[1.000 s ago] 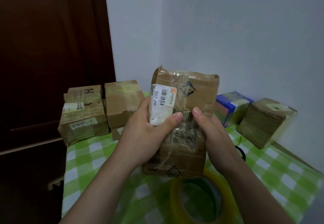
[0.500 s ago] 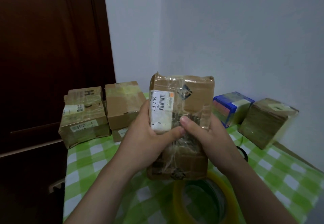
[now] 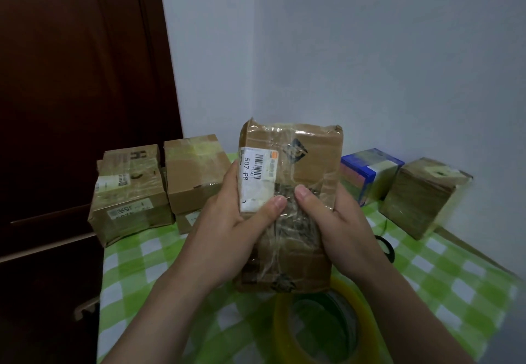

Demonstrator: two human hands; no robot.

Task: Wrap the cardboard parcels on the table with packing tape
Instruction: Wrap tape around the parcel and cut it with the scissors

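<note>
left hand [image 3: 227,232] grips labelled parcel [image 3: 307,158] by its left edge | parcel upright above table [image 3: 136,272], over tape roll [image 3: 281,324] | right hand [image 3: 341,230] clasps right edge, thumb just slid back beside left thumb (smoothing tape, I'd judge) | wrap nearly done

I see the held parcel [image 3: 293,193] filling the middle. Left of it, bare worktop [image 3: 136,264] offers passage up to the stacked boxes [image 3: 131,193]. Right of it, more bare worktop runs to the blue box [image 3: 370,173] and brown cube [image 3: 424,195] against the wall [image 3: 398,79]. Directly below it, the tape roll [image 3: 282,332] blocks the way.
</note>
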